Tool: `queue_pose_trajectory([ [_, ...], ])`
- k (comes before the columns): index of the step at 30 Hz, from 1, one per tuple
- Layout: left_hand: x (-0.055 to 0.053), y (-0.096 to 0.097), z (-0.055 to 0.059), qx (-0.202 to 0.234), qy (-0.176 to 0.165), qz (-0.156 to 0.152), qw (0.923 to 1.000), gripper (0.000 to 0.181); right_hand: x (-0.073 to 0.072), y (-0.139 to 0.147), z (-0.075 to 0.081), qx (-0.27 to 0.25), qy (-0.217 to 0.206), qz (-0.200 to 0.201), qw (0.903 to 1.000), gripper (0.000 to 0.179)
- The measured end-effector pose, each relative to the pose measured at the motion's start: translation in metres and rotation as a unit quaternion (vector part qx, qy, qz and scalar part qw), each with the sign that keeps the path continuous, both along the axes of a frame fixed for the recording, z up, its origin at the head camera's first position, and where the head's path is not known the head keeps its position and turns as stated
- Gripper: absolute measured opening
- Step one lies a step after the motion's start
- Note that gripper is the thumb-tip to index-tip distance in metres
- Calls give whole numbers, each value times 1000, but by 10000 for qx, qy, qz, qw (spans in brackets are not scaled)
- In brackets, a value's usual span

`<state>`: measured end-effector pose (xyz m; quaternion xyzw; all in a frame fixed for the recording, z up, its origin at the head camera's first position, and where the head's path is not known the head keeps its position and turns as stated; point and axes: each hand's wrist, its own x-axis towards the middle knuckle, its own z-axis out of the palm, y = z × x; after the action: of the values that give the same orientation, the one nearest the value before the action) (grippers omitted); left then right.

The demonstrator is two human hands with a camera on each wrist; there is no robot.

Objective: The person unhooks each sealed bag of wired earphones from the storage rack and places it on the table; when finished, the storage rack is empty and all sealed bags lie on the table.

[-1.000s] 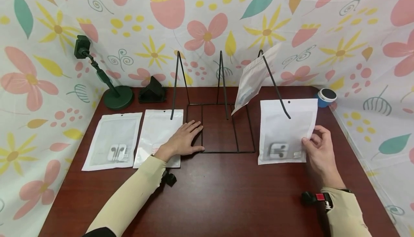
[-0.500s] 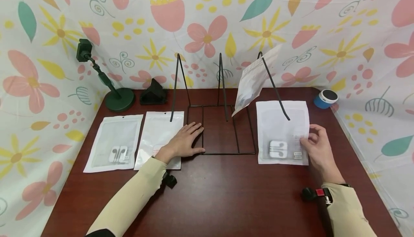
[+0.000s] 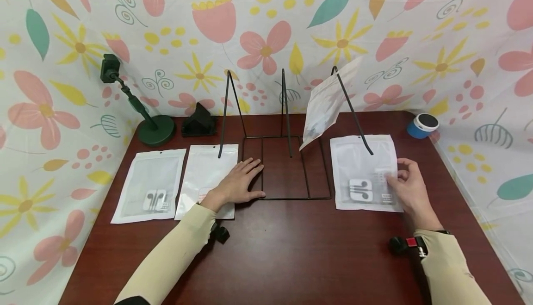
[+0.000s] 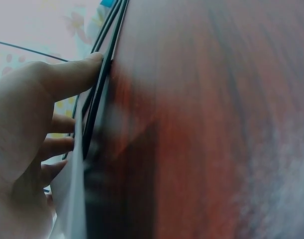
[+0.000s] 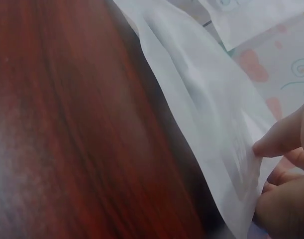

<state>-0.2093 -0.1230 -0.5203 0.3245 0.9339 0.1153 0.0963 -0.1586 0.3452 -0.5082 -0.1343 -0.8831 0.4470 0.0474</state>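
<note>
My left hand (image 3: 238,182) lies with spread, straight fingers on the left side of the black wire rack (image 3: 296,198). In the left wrist view its thumb (image 4: 79,74) touches the rack's base wire. My right hand (image 3: 411,191) pinches the right edge of a white plastic pouch (image 3: 354,159) between thumb and fingers; white wired earphones (image 3: 360,190) show through its lower front. That pouch's edge is also seen in the right wrist view. The rack's right arm (image 3: 354,110) overlaps the pouch's upper part. Another pouch (image 3: 326,103) hangs tilted from that arm.
Two more white pouches (image 3: 150,175) lie on the left, one with earphones visible, the other (image 3: 208,166) partly under my left arm. Behind them stand a green-based stand (image 3: 156,130) and a black holder (image 3: 199,121). A blue round object (image 3: 421,127) sits at back right.
The pouch in my right hand has swung slightly and its top edge now sits lower, its label clearer. My left hand stays on the rack. The hanging pouch has not moved.
</note>
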Motion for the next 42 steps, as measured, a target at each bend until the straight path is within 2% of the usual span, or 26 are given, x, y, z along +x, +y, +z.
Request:
queue_pose_trajectory([
  [12,-1,2,-3,-29,-60,-21,10000,86,-4,0,0,677,-604,-300,9954,61],
  [19,-1,3,-1,-57,-65,-28,10000,86,-3,-1,1,1241,-485,-340,9905,57],
  [29,-1,1,2,30,-15,1,10000,86,-8,-3,1,1538,-384,-269,9870,54],
  [42,0,-1,1,45,-53,16,10000,86,-10,-4,-1,2094,-387,110,9770,51],
])
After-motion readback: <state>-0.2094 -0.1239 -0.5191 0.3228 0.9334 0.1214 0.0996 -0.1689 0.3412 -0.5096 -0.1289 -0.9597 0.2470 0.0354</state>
